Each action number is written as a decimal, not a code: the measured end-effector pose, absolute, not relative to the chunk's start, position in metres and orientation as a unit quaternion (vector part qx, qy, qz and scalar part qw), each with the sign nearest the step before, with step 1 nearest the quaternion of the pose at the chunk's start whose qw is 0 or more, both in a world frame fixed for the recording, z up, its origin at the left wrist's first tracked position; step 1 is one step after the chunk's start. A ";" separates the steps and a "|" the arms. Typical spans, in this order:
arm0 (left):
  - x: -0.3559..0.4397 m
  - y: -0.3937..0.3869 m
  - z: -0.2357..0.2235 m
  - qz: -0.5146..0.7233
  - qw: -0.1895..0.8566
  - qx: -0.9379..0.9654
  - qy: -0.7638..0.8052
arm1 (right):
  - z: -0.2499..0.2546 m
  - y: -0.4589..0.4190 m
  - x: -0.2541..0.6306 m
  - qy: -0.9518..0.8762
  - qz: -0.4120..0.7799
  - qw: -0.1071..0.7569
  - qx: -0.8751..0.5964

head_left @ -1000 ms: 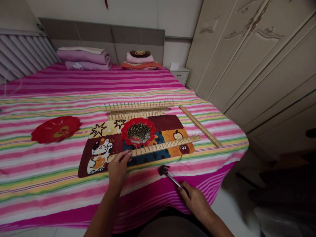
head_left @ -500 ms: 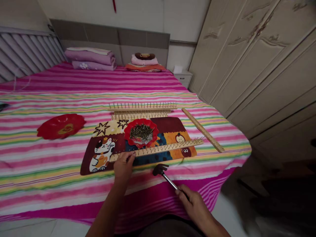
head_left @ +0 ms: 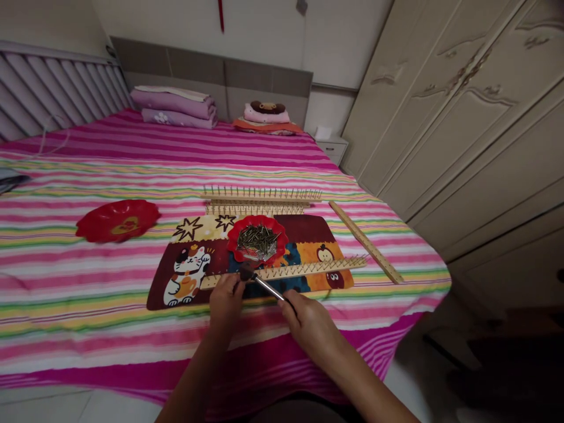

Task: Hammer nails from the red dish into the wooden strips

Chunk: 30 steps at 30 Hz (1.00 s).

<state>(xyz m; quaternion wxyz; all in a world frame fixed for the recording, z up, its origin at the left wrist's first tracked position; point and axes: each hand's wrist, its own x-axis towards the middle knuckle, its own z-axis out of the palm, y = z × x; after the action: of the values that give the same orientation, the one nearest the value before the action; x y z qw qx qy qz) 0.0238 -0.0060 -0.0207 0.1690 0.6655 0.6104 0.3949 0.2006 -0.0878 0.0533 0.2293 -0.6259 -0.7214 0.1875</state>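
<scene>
Left hand (head_left: 226, 296): just below the middle of the frame, my thumb and fingertips drawn nearly together at the left part of a nail-studded strip (head_left: 317, 268); whether I have a nail between them is too small to tell.
Right hand (head_left: 311, 320): lower middle, to the right of my left, my fingers closed round the grip of a hammer (head_left: 269, 288).
Hammer: slants from my fist up and leftward; its dark head sits right beside my left fingertips, and I can't tell whether it touches anything there.
Wood I'm at: that strip is pale and lies across the mat (head_left: 304, 226), from left of my fingertips to right of centre, rising slightly, with nails standing along it.
Mat pictures: a white cat at the left, brown star shapes at the upper left, two little faces at the right.
Red bowl (head_left: 282, 226): middle of the frame, on the mat just above the strip, heaped with loose nails (head_left: 258, 238).
Other strips (head_left: 262, 196): a group just above the mat, nails pointing up.
Slanted strip (head_left: 365, 242): right of centre, running down to the right on the striped cover (head_left: 88, 282).
Red dish (head_left: 106, 223): left of the frame, gold mark inside.
Far end: folded purple bedding (head_left: 176, 107) at upper left, a smaller stack (head_left: 267, 116) at upper middle.
Wardrobe (head_left: 440, 135): pale, filling the upper right.
</scene>
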 end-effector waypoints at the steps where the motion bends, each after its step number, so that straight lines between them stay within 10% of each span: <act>1: 0.024 -0.006 -0.020 0.390 0.168 0.667 0.612 | 0.054 -0.089 0.201 -0.726 0.184 0.219 -0.625; 15: 0.013 0.006 0.032 0.352 0.094 0.696 0.618 | -0.042 -0.168 0.277 -0.596 0.341 0.209 -0.697; 23: 0.050 0.083 0.056 -0.039 0.069 0.805 0.588 | -0.060 -0.169 0.280 -0.575 0.350 0.236 -0.701; 30: 0.060 0.101 0.046 -0.100 0.093 0.798 0.587 | -0.060 -0.169 0.280 -0.576 0.350 0.243 -0.698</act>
<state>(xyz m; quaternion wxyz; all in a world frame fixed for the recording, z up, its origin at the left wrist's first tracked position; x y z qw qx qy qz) 0.0600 0.1015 0.0462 0.0929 0.7976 0.5875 -0.1005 0.2797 -0.1693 -0.0595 0.2429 -0.6978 -0.5756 0.3503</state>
